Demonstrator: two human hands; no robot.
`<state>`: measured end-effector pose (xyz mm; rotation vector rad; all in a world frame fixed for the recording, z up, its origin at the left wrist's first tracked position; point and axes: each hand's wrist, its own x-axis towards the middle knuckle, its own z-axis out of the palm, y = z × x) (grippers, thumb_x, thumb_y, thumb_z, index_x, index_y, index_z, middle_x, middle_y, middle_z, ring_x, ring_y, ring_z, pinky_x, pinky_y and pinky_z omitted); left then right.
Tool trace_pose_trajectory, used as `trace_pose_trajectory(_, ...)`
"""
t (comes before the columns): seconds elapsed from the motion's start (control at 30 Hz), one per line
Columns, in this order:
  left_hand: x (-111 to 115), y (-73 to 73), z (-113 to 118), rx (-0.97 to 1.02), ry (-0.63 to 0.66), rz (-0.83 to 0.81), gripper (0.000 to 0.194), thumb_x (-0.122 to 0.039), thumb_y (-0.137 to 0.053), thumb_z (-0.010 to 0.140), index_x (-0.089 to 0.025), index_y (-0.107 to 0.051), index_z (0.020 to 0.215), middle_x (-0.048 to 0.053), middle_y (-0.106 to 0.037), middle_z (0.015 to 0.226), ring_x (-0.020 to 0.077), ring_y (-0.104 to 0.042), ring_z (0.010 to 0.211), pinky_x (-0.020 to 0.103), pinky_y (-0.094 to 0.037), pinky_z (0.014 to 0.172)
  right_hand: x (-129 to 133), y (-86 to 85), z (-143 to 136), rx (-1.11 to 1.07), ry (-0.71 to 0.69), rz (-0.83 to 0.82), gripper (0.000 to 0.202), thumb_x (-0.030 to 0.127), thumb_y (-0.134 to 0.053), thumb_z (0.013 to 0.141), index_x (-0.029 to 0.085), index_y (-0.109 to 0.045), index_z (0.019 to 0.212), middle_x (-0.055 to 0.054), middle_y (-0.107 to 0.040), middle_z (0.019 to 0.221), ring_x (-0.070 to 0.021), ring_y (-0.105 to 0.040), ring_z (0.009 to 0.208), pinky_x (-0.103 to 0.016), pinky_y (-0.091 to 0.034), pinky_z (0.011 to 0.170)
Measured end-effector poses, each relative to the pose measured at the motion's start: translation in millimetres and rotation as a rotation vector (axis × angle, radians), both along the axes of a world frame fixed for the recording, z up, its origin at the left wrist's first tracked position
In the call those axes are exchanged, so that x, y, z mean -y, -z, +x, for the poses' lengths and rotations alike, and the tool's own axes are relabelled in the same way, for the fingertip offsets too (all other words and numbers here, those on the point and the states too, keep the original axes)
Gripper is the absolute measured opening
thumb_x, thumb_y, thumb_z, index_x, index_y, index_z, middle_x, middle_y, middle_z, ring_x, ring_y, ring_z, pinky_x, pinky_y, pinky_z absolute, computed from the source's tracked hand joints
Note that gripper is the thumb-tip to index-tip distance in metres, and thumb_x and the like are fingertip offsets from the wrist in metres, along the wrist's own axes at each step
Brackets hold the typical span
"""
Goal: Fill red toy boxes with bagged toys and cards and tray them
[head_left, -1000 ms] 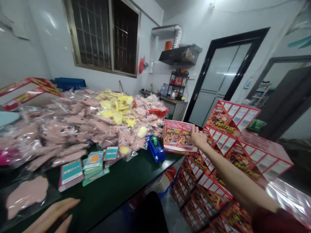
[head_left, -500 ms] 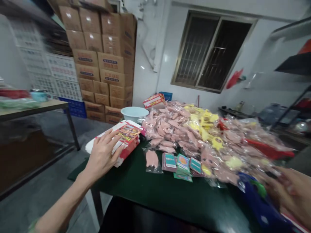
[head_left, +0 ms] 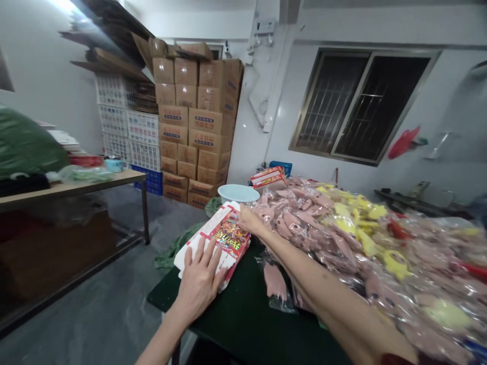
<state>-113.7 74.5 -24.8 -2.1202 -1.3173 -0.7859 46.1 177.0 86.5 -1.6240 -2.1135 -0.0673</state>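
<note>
A stack of flat red, white and yellow printed cartons (head_left: 233,235) lies at the left end of the dark green table (head_left: 243,324). My left hand (head_left: 201,276) rests on its near side, fingers spread over the top carton. Across the stack, my right hand (head_left: 249,219) has its fingers curled at the far right edge of the top carton; its fingertips are partly hidden. Beneath my right forearm lies a single bagged pink figure (head_left: 274,281). A large heap of bagged pink figures (head_left: 300,223), with yellow ones (head_left: 365,218) among them, covers the right side.
Behind the cartons stands a pale blue basin (head_left: 238,192), and a red printed box (head_left: 269,177) sits at the heap's back. Another table (head_left: 125,177) stands at the left. Brown cardboard boxes (head_left: 207,121) are stacked along the wall.
My right hand has come from the far right, by the blue tool, across to the carton stack. My left hand stays flat on the cartons. The view has turned right to left.
</note>
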Motion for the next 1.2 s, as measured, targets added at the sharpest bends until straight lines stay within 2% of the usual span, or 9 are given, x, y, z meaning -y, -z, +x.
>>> trace_pose_trajectory(0.13,0,7.2,-4,0.027,0.028,0.017,0.04,-0.032,-0.044,0.089,-0.015,-0.054,0.124,0.015,-0.047,0.138,0.0402,-0.038,0.128,0.058,-0.034,0.096,-8,5.8,-13,-0.019,0.139,0.0,0.031,0.038,-0.06,0.081,0.011,-0.061,0.098,-0.013,-0.062,0.106,-0.0251,-0.057,0.101,-0.042,-0.043,0.086)
trace_pose_trajectory(0.3,10,-10.1,-8,0.126,0.184,0.064,0.036,-0.027,-0.047,0.088,-0.017,-0.053,0.122,0.015,-0.053,0.132,0.033,-0.043,0.126,0.05,-0.036,0.096,12,-29.6,16,-0.132,0.151,-0.003,0.021,0.038,-0.063,0.072,0.017,-0.06,0.075,-0.004,-0.062,0.075,-0.0178,-0.058,0.072,-0.026,-0.041,0.06)
trace_pose_trajectory(0.47,40,-56.7,16,0.339,0.139,0.242,0.052,-0.023,-0.052,0.084,-0.013,-0.038,0.132,0.02,-0.051,0.131,0.0339,-0.04,0.128,0.048,-0.033,0.096,80,-62.5,63,-0.181,-0.019,0.033,0.022,0.033,-0.064,0.071,0.018,-0.049,0.066,0.005,-0.047,0.06,-0.0102,-0.044,0.058,-0.021,-0.032,0.052)
trace_pose_trajectory(0.53,50,-63.5,36,0.351,0.151,0.215,0.052,-0.023,-0.049,0.085,-0.012,-0.034,0.134,0.02,-0.051,0.13,0.0341,-0.044,0.124,0.047,-0.035,0.093,119,-64.5,77,-0.203,-0.147,0.002,0.022,0.029,-0.064,0.071,0.018,-0.047,0.064,0.006,-0.044,0.059,-0.0092,-0.04,0.057,-0.021,-0.03,0.052)
trace_pose_trajectory(0.67,65,-43.6,88,0.405,0.301,0.088,0.048,-0.027,-0.044,0.088,-0.012,-0.033,0.133,0.021,-0.054,0.123,0.0308,-0.053,0.113,0.045,-0.043,0.087,188,-52.5,98,-0.395,-0.331,-0.022,0.018,0.018,-0.056,0.075,0.018,-0.043,0.063,0.006,-0.041,0.058,-0.0082,-0.035,0.055,-0.021,-0.029,0.051)
trace_pose_trajectory(0.83,90,-22.6,137,0.642,0.515,-0.198,0.064,-0.043,-0.058,0.078,-0.009,-0.035,0.127,0.021,-0.054,0.118,0.0306,-0.057,0.106,0.043,-0.048,0.084,237,-34.8,120,-0.634,-0.288,-0.086,0.02,0.011,-0.053,0.073,0.018,-0.04,0.06,0.007,-0.041,0.057,-0.0066,-0.036,0.052,-0.018,-0.03,0.048)
trace_pose_trajectory(0.9,99,-25.5,147,0.703,0.636,-0.405,0.063,-0.045,-0.063,0.074,-0.013,-0.04,0.124,0.014,-0.062,0.104,0.0262,-0.063,0.091,0.038,-0.052,0.076,248,-30.4,130,-0.688,-0.275,-0.077,0.02,0.011,-0.055,0.072,0.018,-0.04,0.06,0.007,-0.041,0.057,-0.006,-0.037,0.051,-0.018,-0.03,0.047)
trace_pose_trajectory(1.03,112,-28.9,164,0.79,0.92,-0.888,0.032,-0.039,-0.056,0.081,-0.016,-0.057,0.104,0.002,-0.068,0.079,0.0174,-0.065,0.07,0.026,-0.051,0.062,256,-18.9,143,-0.616,-0.249,0.004,0.018,0.012,-0.059,0.073,0.017,-0.046,0.062,0.006,-0.049,0.061,-0.006,-0.043,0.053,-0.019,-0.036,0.05)
trace_pose_trajectory(1.2,107,-22.2,173,1.14,0.839,-0.982,0.032,-0.041,-0.063,0.076,-0.013,-0.065,0.09,0.002,-0.071,0.074,0.0171,-0.065,0.065,0.025,-0.052,0.058,256,-6.4,149,-0.359,-0.216,0.414,0.006,0.012,-0.057,0.079,0.018,-0.055,0.082,-0.003,-0.062,0.085,-0.0144,-0.059,0.079,-0.03,-0.047,0.073)
